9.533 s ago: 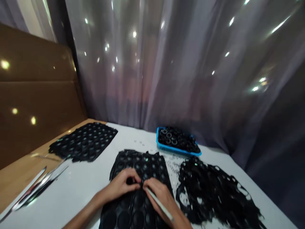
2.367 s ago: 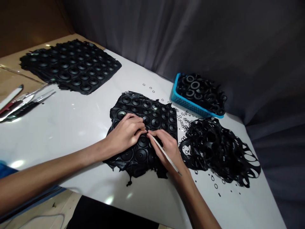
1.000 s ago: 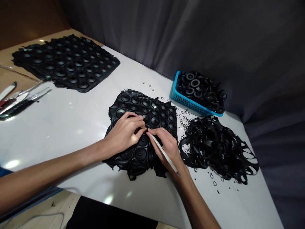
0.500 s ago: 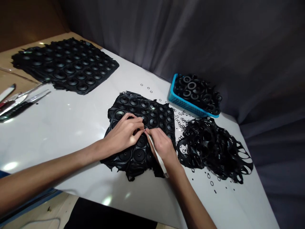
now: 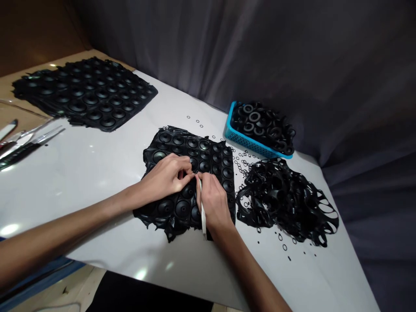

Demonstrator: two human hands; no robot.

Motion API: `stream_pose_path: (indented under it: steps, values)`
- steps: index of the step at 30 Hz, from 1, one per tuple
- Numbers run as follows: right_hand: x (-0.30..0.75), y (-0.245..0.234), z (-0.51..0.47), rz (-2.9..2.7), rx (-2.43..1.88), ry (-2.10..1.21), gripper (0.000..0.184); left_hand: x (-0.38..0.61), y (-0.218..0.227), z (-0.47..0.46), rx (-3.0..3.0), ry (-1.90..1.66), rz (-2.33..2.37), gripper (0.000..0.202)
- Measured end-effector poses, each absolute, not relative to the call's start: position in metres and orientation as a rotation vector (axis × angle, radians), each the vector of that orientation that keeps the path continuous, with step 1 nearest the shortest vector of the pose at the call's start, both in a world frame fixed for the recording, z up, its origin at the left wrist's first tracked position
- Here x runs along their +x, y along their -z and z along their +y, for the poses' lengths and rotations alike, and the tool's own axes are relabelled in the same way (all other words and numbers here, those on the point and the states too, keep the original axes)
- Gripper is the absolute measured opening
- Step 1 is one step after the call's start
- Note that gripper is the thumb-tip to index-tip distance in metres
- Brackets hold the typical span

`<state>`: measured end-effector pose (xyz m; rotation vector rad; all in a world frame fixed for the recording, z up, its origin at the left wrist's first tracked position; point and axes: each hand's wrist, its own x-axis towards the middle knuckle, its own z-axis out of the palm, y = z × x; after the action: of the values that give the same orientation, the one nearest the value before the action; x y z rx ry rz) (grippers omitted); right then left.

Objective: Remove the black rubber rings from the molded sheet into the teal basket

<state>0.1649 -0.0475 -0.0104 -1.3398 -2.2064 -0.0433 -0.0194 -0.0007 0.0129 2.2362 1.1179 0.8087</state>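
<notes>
A black moulded rubber sheet (image 5: 182, 209) with rows of round cup shapes and ragged edges lies on the white table. My left hand (image 5: 170, 173) rests over its middle, fingers curled, thumb and forefinger pinching the rubber. Just to the right, my right hand (image 5: 212, 197) is closed around a slim white-handled tool (image 5: 203, 214). The handle points back toward me, and its working end is hidden at my fingertips. Both hands' fingertips nearly meet above the sheet. What lies exactly between them is too small to make out.
A blue basket (image 5: 247, 142) of black rubber rings stands at the back right. Before it lies a tangled heap of black rubber scrap (image 5: 286, 203), with small rings scattered around. Another moulded sheet (image 5: 87, 93) is at the far left, near several pointed tools (image 5: 30, 145).
The right hand has turned so the white handle stands more upright in view. The left fingers have drawn in more tightly. The whole view has shifted slightly.
</notes>
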Motion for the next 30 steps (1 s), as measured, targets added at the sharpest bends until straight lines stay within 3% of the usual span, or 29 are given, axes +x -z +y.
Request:
stream_pose_path:
  steps: [9, 19, 30]
  values:
    - [0.18, 0.002, -0.041, -2.072, -1.137, -0.427, 0.01, -0.023, -0.012, -0.002, 2.208, -0.792, 1.126, 0.029]
    - [0.185, -0.002, -0.041, -2.065, -1.108, -0.586, 0.011, -0.024, -0.009, -0.003, 2.27, -0.767, 1.053, 0.027]
    - [0.178, -0.003, -0.039, -2.104, -1.283, -0.531, 0.016, -0.025, -0.006, 0.001, 2.327, -0.767, 1.034, 0.025]
